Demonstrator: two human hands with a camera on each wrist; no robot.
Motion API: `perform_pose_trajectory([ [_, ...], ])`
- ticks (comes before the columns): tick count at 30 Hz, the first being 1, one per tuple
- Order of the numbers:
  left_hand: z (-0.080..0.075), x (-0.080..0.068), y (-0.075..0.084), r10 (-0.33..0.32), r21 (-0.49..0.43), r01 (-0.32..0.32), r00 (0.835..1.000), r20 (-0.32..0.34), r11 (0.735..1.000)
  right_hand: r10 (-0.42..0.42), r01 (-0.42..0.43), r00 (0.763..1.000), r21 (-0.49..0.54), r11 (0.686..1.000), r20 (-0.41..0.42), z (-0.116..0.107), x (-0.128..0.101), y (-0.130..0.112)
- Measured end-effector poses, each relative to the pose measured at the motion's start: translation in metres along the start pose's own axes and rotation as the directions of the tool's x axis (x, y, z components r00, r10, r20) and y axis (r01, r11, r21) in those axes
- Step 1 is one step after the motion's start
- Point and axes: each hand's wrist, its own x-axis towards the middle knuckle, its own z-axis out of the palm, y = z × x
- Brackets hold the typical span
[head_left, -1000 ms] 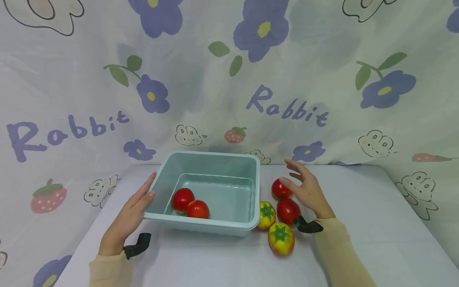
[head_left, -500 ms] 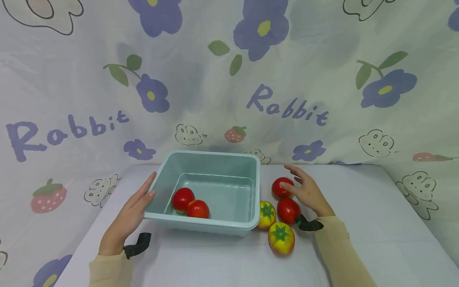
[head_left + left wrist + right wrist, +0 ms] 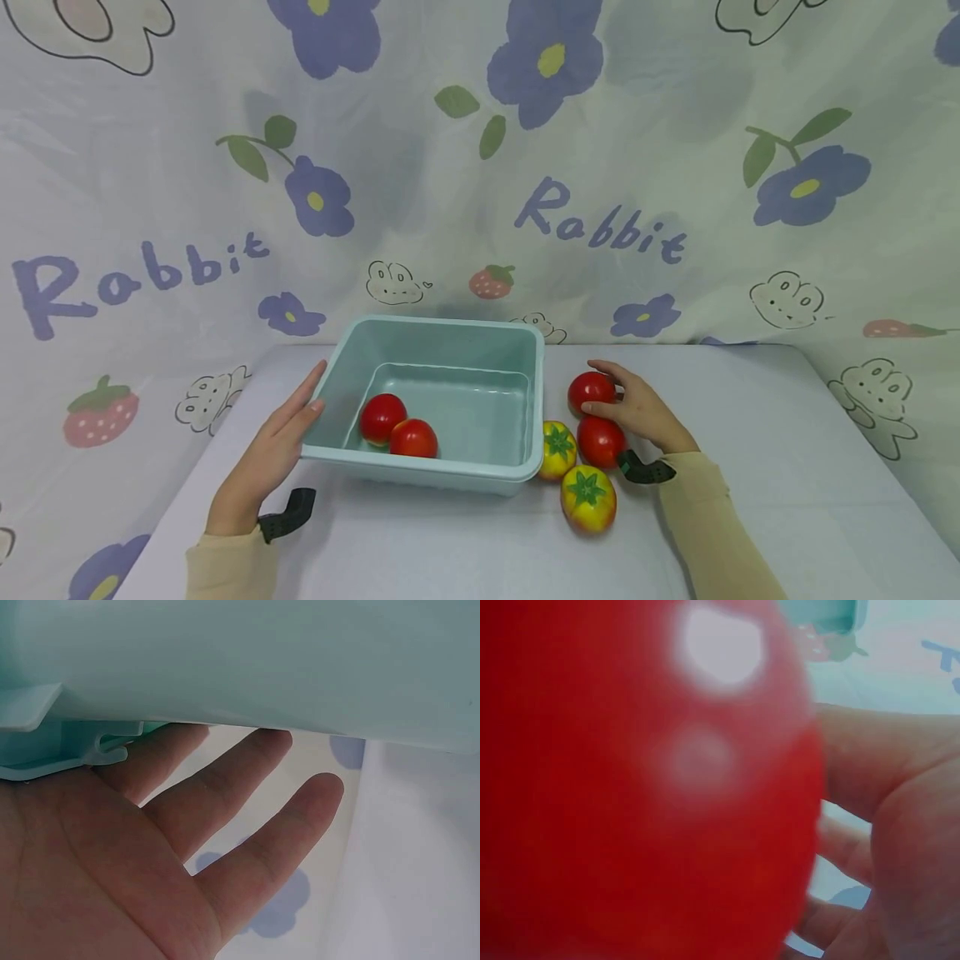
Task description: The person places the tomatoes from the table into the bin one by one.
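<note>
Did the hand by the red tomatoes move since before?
Yes. The right hand came down and toward the tub, which stayed put, and its fingers now curl round the far red tomato.

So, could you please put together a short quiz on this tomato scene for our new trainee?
1. True or false: the left hand rests flat against the side of the tub.
2. How many tomatoes lie inside the tub?
3. Which tomato does the right hand grip? A) the far red tomato B) the near yellow tomato C) one inside the tub

Key
1. True: its fingers are straight along the tub's left wall.
2. Two, both red, near the front left corner.
3. A: fingers and thumb curl round it on the table, with another red tomato just in front.
</note>
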Motion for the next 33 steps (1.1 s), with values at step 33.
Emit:
perform_pose_trajectory([
  [33, 0.0004, -0.0006, -0.0042, 0.019, -0.003, -0.019, 1.0, -0.006, 1.0, -0.049, 0.044, 0.996, -0.069, 0.997, -0.081, 0.0041, -0.0039, -0.0045],
])
